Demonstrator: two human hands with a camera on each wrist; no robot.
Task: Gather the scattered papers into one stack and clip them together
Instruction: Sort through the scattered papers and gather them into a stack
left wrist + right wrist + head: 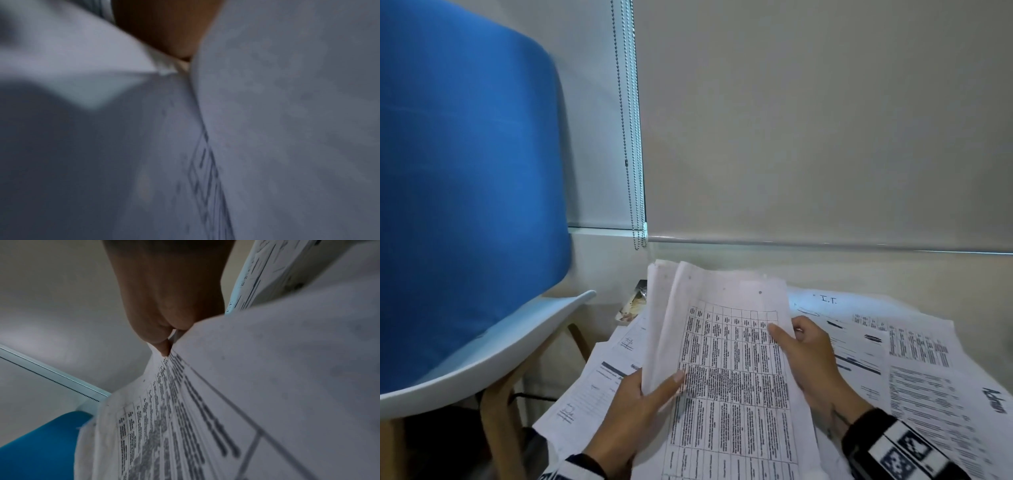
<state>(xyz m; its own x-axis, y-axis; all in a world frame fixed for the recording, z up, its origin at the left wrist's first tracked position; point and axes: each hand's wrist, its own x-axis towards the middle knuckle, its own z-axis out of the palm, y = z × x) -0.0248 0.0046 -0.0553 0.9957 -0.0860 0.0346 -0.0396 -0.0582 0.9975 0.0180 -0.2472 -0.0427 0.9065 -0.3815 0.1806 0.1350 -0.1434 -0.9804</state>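
A bundle of white papers point(726, 359) with a printed table on top is held up over the table, in the middle of the head view. My left hand point(640, 404) grips its left edge, thumb on top and fingers behind. My right hand point(804, 356) pinches its right edge, thumb on the printed face. The right wrist view shows the thumb point(162, 347) pressed on the same bundle of papers point(205, 418). The left wrist view is blurred, filled by paper point(287, 129) with a bit of hand point(176, 32). More loose sheets point(914, 356) lie spread beneath. No clip is visible.
A chair with a blue back point(465, 171) and white seat point(493, 353) on wooden legs stands close on the left. A roller blind point(825, 120) with bead chains point(631, 137) covers the wall behind. Sheets point(592, 387) overhang the table's left edge.
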